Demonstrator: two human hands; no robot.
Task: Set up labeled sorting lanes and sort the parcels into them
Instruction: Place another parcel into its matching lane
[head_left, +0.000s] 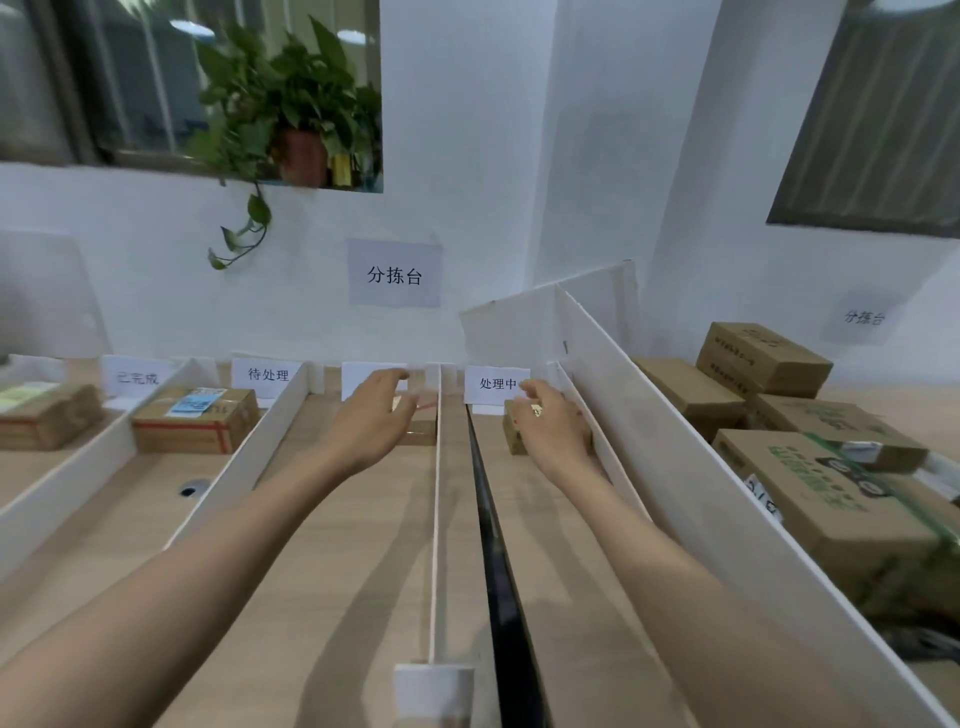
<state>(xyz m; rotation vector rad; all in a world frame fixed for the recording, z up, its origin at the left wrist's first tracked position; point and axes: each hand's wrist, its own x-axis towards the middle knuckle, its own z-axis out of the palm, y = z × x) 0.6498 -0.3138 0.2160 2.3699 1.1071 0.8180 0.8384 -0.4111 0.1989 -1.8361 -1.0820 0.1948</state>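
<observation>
Both my arms stretch out bare towards the far end, nearly parallel. My left arm (208, 545) runs in from the near left, and my left hand (371, 415) is palm down, its fingers (397, 375) loosely straight and pointing far and slightly right, with the thumb (410, 404) apart from them. My right arm (675, 571) comes in from the near right. My right hand (548, 423) is also palm down, knuckles raised and fingers bent downward, with the index finger (525, 387) reaching farthest. I cannot tell whether it grips.

Wht dividers (675, 441), brn parcels (195, 421), grn plant (291, 88)
</observation>
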